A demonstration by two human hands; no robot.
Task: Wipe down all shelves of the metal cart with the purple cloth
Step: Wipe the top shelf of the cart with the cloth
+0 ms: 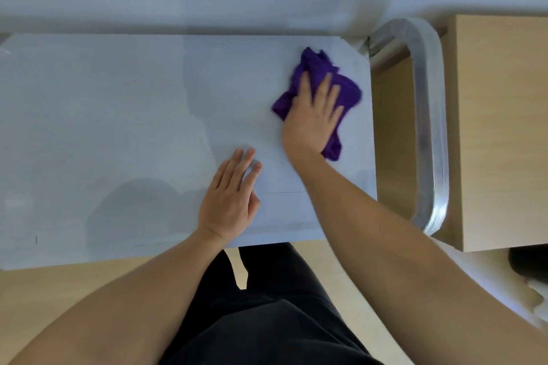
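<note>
From the head view, the right hand (311, 118) lies flat with straight, spread fingers pressing on the crumpled purple cloth (321, 71). The cloth sticks out beyond the fingertips and beside the heel of the palm, on the cart's top shelf (118, 127) near its right end. Just right of that hand curves the cart's metal handle (430, 127), with a wooden cabinet (504, 133) beyond it. The left hand (229, 195), left of the cloth and nearer the body, rests flat on the shelf with straight fingers, holding nothing.
</note>
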